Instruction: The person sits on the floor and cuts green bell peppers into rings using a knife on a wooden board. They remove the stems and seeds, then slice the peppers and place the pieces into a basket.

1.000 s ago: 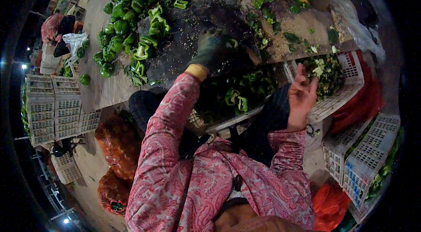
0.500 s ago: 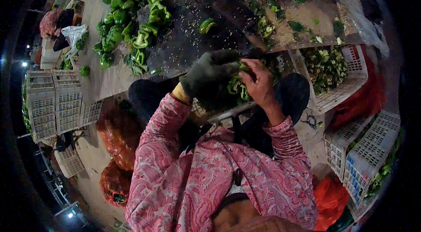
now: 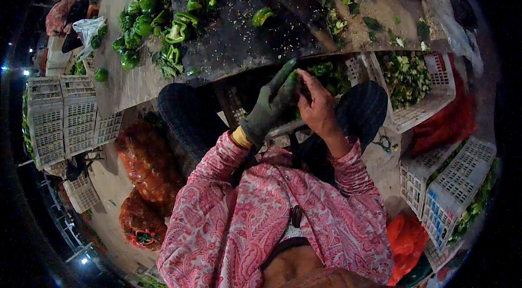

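My left hand [image 3: 270, 98], in a dark green-grey glove with a yellow cuff, has its fingers stretched forward and somewhat together. Close beside it, my bare right hand [image 3: 319, 107] has its fingers extended and its thumb apart. Their fingertips nearly meet above a crate [image 3: 353, 70] between my knees, where green pepper pieces [image 3: 326, 73] lie in shadow. A bit of green shows between the hands, too small to make out. On the dark board [image 3: 234, 32] ahead rest a cut green pepper [image 3: 262, 16], pepper rings [image 3: 176, 32] and scattered seeds.
Whole green peppers [image 3: 142, 24] are heaped on the table's left. At right stands a white crate [image 3: 424, 116] of pepper trimmings, near other crates [image 3: 454, 190]. Red mesh sacks [image 3: 149, 165] sit on the floor at left, beside stacked crates [image 3: 60, 119]. A plastic bag [image 3: 448, 21] hangs at the table's right edge.
Both hands have come away from the green pepper piece they were on, and their fingers have straightened. The left hand has drawn back from the table edge and turned.
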A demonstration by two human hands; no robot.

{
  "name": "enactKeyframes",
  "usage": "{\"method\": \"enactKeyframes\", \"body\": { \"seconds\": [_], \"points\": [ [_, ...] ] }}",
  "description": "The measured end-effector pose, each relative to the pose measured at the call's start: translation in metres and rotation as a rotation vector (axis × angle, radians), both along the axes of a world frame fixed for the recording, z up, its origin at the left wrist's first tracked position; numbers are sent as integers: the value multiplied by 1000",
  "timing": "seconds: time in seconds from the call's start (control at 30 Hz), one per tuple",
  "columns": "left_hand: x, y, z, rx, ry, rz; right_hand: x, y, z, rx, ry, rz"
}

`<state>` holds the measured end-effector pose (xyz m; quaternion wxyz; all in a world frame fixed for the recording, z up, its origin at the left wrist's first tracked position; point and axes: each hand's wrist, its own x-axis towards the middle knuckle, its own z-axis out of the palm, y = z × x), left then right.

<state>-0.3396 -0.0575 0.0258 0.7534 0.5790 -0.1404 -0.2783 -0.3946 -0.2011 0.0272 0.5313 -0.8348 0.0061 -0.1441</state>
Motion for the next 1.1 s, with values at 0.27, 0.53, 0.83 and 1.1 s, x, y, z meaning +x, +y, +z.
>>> {"method": "enactKeyframes", "body": {
  "seconds": [0.27, 0.53, 0.83, 1.1],
  "points": [
    [-17, 2, -14, 339, -344, 55, -3, 6, -18, -19, 2, 53],
    [15, 19, -2, 340, -394, -329, -9, 3, -47, -124, -35, 84],
    [76, 18, 24, 967, -955, -231, -10, -71, 3, 146, 219, 250],
    [219, -4, -60, 1436, -1212, 145, -17, -200, -3, 574, 172, -629]
  ]
}}
